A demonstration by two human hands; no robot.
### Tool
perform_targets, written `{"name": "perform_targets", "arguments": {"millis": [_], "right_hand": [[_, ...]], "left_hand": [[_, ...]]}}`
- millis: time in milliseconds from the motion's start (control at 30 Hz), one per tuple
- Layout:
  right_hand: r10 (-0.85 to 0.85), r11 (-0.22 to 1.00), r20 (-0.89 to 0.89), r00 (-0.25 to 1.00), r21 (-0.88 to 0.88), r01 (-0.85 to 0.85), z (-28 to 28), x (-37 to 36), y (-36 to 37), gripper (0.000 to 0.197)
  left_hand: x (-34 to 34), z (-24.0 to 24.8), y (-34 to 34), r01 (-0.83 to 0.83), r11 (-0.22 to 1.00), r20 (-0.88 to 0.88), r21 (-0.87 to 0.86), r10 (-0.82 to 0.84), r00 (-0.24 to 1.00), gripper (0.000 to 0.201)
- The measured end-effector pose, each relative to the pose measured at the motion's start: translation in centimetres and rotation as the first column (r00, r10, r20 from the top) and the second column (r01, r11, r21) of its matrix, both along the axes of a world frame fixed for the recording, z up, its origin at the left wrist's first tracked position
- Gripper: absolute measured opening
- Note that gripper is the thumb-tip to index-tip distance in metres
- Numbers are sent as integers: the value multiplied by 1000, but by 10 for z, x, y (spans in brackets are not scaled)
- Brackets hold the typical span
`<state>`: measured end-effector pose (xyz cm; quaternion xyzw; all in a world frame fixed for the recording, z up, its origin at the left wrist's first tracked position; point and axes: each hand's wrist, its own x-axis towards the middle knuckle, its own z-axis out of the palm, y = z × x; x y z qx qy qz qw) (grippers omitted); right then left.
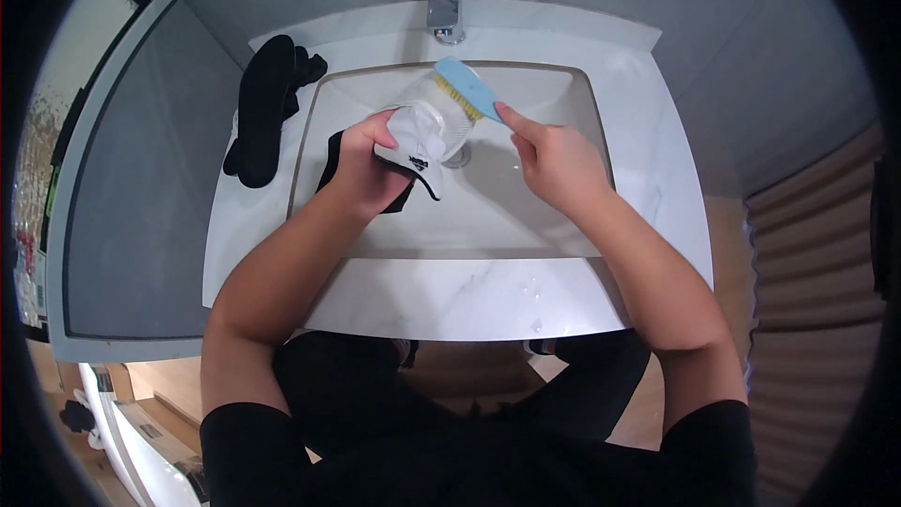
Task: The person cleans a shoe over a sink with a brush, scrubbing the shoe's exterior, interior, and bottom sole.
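Note:
Over the sink basin (526,216), my left hand (366,164) is closed around a white sock (418,131) with a ribbed part, a dark print and a black edge. Black cloth (399,201) shows beneath that hand; I cannot tell whether it belongs to the sock. My right hand (561,164) grips a scrubbing brush (466,86) with a light blue back and yellow bristles, its index finger stretched along the handle. The bristles face down and left against the ribbed white fabric. My palm hides the handle's end.
Black socks (263,113) lie in a pile on the counter left of the basin. A chrome faucet (446,5) stands behind the basin, above the drain (457,158). The white marble-look counter (469,296) edges the front, with water drops on it. A grey panel (141,188) stands left; a brown curtain (812,319) hangs right.

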<state>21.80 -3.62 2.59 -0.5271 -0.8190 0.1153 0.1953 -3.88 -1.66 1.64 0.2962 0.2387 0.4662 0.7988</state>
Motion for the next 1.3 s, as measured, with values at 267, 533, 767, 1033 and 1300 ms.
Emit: {"name": "perform_targets", "arguments": {"millis": [267, 533, 767, 1033, 1300], "right_hand": [[39, 997, 57, 998, -75, -35, 4, -8, -17, 52], [53, 998, -148, 987, -32, -59, -14, -9, -16, 45], [-13, 996, -29, 1000, -88, 11, -4, -8, -7, 46], [188, 979, -271, 944, -23, -201, -12, -6, -22, 55], [235, 972, -150, 960, 67, -227, -6, -1, -12, 49]], "left_hand": [[-5, -10, 6, 10, 997, -64, 76, -5, 998, 56], [-3, -7, 2, 3, 999, -62, 32, -1, 998, 53], [1, -1, 4, -21, 998, -57, 61, 25, 998, 60], [0, 1, 0, -16, 989, -75, 145, 27, 997, 62], [6, 21, 0, -15, 982, -146, 191, 44, 988, 65]]}}
